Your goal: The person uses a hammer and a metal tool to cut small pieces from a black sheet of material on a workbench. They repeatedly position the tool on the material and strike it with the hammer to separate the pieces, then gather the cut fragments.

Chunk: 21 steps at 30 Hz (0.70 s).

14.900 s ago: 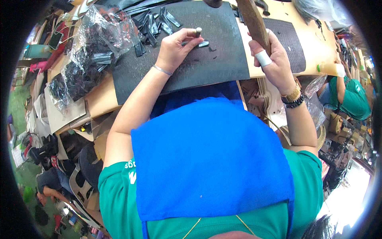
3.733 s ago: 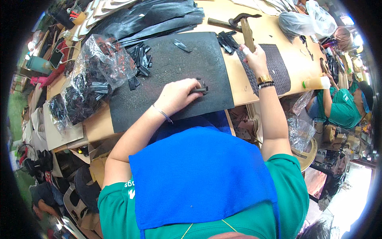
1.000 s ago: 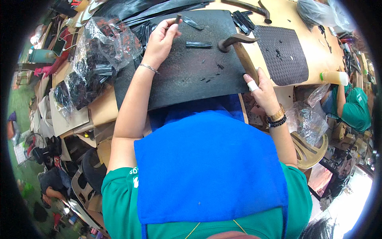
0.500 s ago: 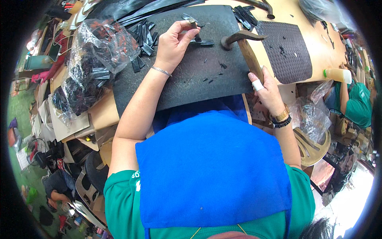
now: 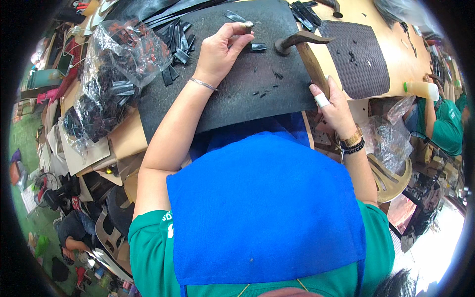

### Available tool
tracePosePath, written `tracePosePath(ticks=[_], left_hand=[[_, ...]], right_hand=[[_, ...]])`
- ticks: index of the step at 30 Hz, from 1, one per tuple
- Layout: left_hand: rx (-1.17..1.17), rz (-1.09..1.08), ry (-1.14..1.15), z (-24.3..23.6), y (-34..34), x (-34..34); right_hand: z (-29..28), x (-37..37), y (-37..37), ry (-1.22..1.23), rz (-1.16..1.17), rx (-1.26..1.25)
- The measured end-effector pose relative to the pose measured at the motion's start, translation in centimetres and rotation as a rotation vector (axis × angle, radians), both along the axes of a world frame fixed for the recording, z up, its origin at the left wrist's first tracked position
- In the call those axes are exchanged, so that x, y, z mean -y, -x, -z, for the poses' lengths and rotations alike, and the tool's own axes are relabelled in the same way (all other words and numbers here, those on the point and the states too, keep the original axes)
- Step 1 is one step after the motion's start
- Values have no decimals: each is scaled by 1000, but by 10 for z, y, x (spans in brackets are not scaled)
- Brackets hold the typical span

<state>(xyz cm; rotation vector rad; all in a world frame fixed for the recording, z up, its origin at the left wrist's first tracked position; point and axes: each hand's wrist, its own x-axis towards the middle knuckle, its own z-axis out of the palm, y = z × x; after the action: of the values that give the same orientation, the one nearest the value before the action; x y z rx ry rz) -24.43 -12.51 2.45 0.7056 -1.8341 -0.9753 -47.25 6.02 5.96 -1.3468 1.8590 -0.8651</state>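
Observation:
My left hand pinches a short metal punch between thumb and fingers, its round top facing up. Beneath it, a black strip lies on the dark mat, partly hidden by my fingers. A second strip rests just beyond. My right hand, with a white wrap on one finger, grips the wooden handle of a hammer. The hammer's curved metal head is to the right of the punch, apart from it. Small black offcuts are scattered on the mat.
A pile of black strips lies left of the punch, beside a clear plastic bag. To the right are a brown woven-texture sheet and a bottle of yellowish liquid. Another hammer is at the back. A person in green is at far right.
My left hand has shifted slightly right, and the punch now stands more upright over the strip. The hammer stays in my right hand at nearly the same place.

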Motion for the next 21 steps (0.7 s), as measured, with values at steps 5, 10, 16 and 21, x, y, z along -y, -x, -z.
tracePosePath(ticks=[5, 10, 16, 21], left_hand=[[128, -5, 34, -2, -3, 0], [119, -11, 44, -1, -3, 0], [-39, -23, 29, 6, -1, 2], [6, -32, 55, 5, -2, 0]], right_hand=[[-18, 5, -7, -22, -23, -41], [-26, 17, -19, 81, -147, -243], [-28, 21, -24, -7, -180, -357], [-25, 20, -21, -21, -210, -367]])
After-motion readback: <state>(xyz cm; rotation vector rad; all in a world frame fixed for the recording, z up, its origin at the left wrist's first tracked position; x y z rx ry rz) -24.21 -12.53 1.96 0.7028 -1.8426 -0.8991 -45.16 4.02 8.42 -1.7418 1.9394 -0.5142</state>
